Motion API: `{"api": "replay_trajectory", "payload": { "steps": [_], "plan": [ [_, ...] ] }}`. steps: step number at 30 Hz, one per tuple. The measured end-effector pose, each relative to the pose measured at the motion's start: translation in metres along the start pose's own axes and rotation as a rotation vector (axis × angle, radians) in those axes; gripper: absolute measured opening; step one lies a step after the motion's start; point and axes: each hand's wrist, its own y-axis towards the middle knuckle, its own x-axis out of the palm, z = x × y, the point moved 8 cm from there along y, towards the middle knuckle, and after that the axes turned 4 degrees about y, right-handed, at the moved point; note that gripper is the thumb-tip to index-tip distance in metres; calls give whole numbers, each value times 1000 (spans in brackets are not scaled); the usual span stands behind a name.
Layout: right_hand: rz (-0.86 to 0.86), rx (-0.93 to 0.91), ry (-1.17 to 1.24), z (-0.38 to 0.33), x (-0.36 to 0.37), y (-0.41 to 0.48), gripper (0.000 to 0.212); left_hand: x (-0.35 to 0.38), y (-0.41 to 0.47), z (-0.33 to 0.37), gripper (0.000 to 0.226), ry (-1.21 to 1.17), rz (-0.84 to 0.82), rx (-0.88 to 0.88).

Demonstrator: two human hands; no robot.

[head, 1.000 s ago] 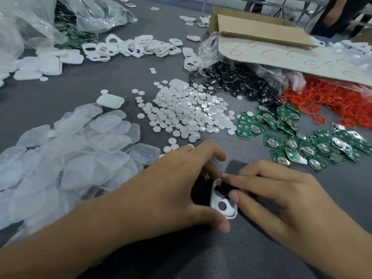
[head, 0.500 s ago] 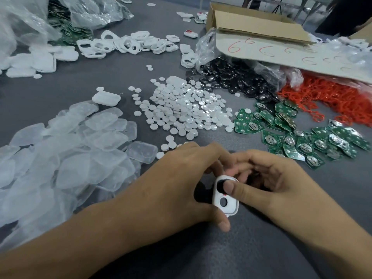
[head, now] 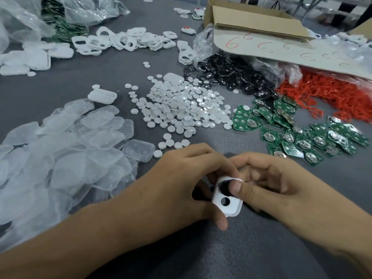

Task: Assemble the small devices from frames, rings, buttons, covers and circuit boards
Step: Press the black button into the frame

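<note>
step: i'm seating a black button (head: pixel 223 187) into the top opening of a white frame (head: pixel 231 208), so i'm guessing this unit is only getting started
where it is: i'm holding the frame just above the grey surface (head: pixel 211 258), between both hands, its face tilting up toward me
left hand (head: pixel 177 184): fingers are curling round the frame's left edge with the thumb propping the bottom corner, so it's clamping on
right hand (head: pixel 281 190): thumb is pressing on the button while the other fingers are tucking in behind, pinching the frame
next: the small round hole below is looking empty, so i'm betting one of the white buttons (head: pixel 181 111) is going there. That's calling for careful lining up, not force
feel: the frame is looking like rigid matte plastic with rounded corners, the clear covers (head: pixel 80 148) frosted and thin, the red rings (head: pixel 332 95) rubbery and tangling, and the circuit boards (head: pixel 302 137) flat green, carrying shiny metal clips
</note>
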Motion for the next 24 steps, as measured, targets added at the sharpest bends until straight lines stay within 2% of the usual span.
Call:
{"api": "replay_trajectory", "payload": {
  "steps": [3,7,12,17,19,24],
  "plan": [
    [92,-35,-1,1,-1,-1,19,0,1,-3,60,-8,-7,-37],
    [144,-113,-211,-2,2,-2,17,2,1,-6,61,-37,-40,-72],
    [177,-77,-373,2,4,-3,18,1,1,-5,62,4,-46,-81],
    [292,-55,-342,4,-4,-7,19,0,0,-5,59,37,-51,-90],
    [297,-54,-250,5,-2,-6,12,0,-1,-6,57,49,-47,-97],
    [274,-36,-93,6,2,-5,19,1,-2,-7,57,98,-57,-101]
  ]
}}
